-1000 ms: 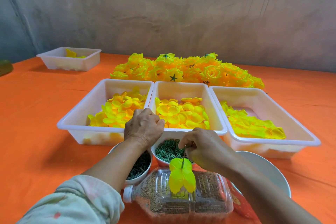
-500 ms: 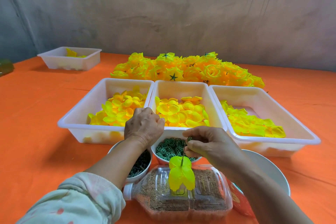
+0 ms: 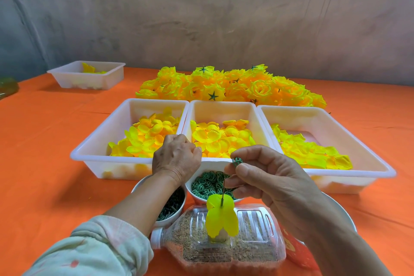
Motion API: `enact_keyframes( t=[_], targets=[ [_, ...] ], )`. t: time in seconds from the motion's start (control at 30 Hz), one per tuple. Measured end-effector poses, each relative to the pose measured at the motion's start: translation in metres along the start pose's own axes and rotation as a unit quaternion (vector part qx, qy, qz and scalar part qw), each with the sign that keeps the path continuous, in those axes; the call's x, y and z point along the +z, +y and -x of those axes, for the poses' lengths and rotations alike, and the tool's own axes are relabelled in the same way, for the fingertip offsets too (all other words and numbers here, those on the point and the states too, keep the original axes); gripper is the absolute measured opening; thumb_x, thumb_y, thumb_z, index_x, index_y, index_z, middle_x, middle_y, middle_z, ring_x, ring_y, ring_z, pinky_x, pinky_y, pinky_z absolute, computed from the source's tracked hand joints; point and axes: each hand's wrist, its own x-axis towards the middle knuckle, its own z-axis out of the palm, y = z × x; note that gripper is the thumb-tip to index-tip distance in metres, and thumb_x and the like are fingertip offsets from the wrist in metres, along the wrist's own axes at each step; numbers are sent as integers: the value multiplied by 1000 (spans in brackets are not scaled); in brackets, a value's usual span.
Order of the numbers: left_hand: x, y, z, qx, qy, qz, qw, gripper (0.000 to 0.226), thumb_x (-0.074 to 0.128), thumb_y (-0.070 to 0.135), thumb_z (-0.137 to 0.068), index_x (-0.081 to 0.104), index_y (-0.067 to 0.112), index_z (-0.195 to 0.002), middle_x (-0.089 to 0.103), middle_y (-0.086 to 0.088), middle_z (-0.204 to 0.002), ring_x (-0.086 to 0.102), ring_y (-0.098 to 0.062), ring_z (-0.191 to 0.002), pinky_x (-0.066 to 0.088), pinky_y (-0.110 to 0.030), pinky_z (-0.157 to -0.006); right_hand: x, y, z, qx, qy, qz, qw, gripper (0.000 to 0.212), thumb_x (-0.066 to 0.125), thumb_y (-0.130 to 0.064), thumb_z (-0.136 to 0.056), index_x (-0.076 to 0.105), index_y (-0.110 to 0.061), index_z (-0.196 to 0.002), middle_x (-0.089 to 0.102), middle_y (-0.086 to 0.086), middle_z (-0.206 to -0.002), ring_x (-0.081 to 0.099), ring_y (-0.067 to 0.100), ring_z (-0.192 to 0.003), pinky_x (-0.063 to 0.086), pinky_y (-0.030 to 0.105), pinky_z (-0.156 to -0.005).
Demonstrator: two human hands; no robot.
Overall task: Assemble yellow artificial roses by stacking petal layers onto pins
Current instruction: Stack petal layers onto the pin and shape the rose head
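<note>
A thin pin (image 3: 223,192) stands upright from a sand-filled plastic bottle (image 3: 224,244) lying on its side. Yellow petal layers (image 3: 220,217) hang on the pin. My right hand (image 3: 268,179) pinches a small green ring (image 3: 237,161) between thumb and forefinger just above the pin's tip. My left hand (image 3: 177,157) hovers curled over the near rim between the left tray (image 3: 89,152) and middle tray (image 3: 224,105) of yellow petals; whether it holds anything is hidden.
A right tray (image 3: 358,141) also holds petals. A bowl of green rings (image 3: 208,182) and a bowl of dark pins (image 3: 172,206) sit before the trays. Finished roses (image 3: 230,87) pile behind. A small tray (image 3: 87,76) stands far left, a white plate (image 3: 345,215) right.
My right hand rose from the green-ring bowl with one ring pinched, now held above the pin. My left hand stayed nearly still.
</note>
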Motion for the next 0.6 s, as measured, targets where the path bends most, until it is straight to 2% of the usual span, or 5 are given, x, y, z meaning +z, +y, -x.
enact_keyframes(
  t=[0.1, 0.3, 0.6],
  targets=[
    [0, 0, 1, -4, 1, 0, 1000, 41, 34, 46, -95, 72, 30, -101, 56, 15, -115, 40, -14, -119, 33, -29, -76, 1, -3, 3, -12, -22, 21, 999, 26, 77, -30, -63, 77, -23, -88, 74, 7, -87, 69, 18, -78, 53, 23, -62],
    [-1, 2, 2, -1, 1, -7, 1000, 41, 34, 45, -96, 72, 30, -100, 57, 14, -115, 40, -14, -119, 34, -29, -76, 4, -3, 5, -12, -52, 94, 994, 18, 70, -22, -73, 77, -28, -88, 72, -4, -78, 63, 5, -69, 50, 19, -63],
    [-3, 3, 3, -4, 4, -1, 1000, 40, 35, 44, -97, 72, 28, -102, 57, 14, -114, 40, -14, -119, 37, -30, -78, 8, -3, 4, -6, -82, 145, 986, 16, 69, -24, -76, 75, -33, -88, 68, -9, -70, 55, 3, -61, 48, 18, -61]
  ],
)
